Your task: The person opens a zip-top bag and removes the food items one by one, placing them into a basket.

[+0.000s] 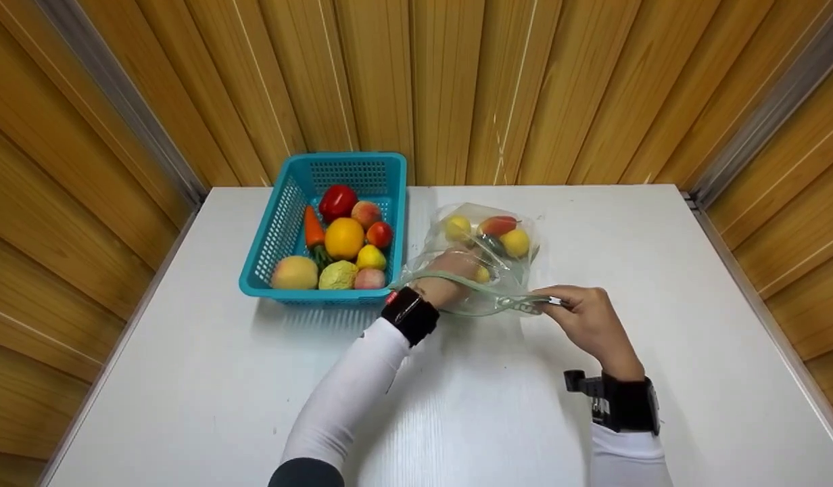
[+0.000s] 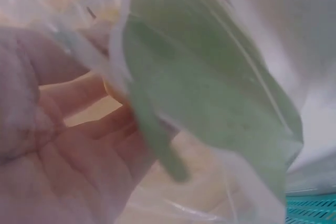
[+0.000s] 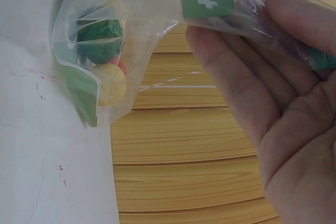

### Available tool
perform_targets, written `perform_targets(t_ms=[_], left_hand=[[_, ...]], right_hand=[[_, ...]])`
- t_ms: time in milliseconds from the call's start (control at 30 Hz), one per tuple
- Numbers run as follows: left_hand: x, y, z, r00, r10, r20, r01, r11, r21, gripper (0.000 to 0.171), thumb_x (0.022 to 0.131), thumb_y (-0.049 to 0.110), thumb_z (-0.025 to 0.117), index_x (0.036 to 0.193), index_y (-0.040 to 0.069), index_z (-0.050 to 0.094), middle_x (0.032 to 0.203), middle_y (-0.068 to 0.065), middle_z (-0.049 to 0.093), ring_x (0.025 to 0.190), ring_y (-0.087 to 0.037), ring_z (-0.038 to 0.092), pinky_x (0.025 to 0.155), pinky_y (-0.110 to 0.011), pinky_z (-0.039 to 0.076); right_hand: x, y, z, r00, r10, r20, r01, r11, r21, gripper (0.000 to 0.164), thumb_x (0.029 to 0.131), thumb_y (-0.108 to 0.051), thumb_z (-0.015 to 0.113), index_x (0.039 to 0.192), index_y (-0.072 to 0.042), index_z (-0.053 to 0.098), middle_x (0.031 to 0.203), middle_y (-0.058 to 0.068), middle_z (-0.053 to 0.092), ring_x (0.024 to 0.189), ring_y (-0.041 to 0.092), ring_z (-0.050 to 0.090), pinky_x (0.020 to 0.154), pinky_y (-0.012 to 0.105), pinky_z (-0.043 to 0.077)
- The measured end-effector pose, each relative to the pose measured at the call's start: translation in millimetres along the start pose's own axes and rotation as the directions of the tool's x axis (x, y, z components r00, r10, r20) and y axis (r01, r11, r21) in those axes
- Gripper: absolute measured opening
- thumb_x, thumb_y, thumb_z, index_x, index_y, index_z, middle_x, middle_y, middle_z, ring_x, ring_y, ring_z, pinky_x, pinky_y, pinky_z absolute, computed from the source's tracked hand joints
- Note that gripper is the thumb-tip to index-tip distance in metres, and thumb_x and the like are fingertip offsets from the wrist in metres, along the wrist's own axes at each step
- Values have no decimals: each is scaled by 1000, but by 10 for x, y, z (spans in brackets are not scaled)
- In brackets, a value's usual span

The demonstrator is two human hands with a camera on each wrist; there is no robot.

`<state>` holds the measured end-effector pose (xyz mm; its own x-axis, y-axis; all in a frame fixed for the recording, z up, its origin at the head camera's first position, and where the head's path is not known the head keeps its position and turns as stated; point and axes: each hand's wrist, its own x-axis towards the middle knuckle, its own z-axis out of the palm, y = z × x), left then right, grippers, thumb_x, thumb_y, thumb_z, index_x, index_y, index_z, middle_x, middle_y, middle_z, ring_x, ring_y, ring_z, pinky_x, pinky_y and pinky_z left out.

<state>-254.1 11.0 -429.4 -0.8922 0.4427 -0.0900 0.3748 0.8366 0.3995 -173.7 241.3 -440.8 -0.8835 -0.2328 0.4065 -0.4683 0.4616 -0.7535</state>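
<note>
A clear zip bag with a green-edged mouth lies on the table, holding yellow fruits, a red-and-yellow fruit and a dark green item. My left hand reaches through the mouth into the bag. Its thumb and fingers close about a small yellow fruit, mostly hidden behind the bag's green flap; its kind is hidden too. At the right end of the mouth, my right hand pinches the rim between thumb and fingers, and the bag's film runs across those fingers in the right wrist view.
Left of the bag stands a turquoise basket of produce: a red pepper, a carrot, an orange, peaches and other fruit. The white table meets wood-patterned walls at the back and sides.
</note>
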Motion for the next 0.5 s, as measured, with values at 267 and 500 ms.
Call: perform_targets(t_ms=[267,500], left_hand=[[-205,-40,49,995,54,-83,-51,998,38,41,98,0,63,138,7,60,136,-13,61,119,-26,58,107,-39,49],[-435,-87,146,970,88,-227,-104,993,-61,34,98,5,65,132,5,62,136,-15,63,127,-30,57,109,-41,48]], right_hand=[[-4,9,-7,1000,3,-6,-4,999,-34,21,82,12,77,96,-2,82,91,13,79,77,-2,67,64,10,49],[-8,21,-12,1000,24,3,-24,999,-47,21,83,12,77,97,-3,82,93,11,79,76,0,66,64,11,50]])
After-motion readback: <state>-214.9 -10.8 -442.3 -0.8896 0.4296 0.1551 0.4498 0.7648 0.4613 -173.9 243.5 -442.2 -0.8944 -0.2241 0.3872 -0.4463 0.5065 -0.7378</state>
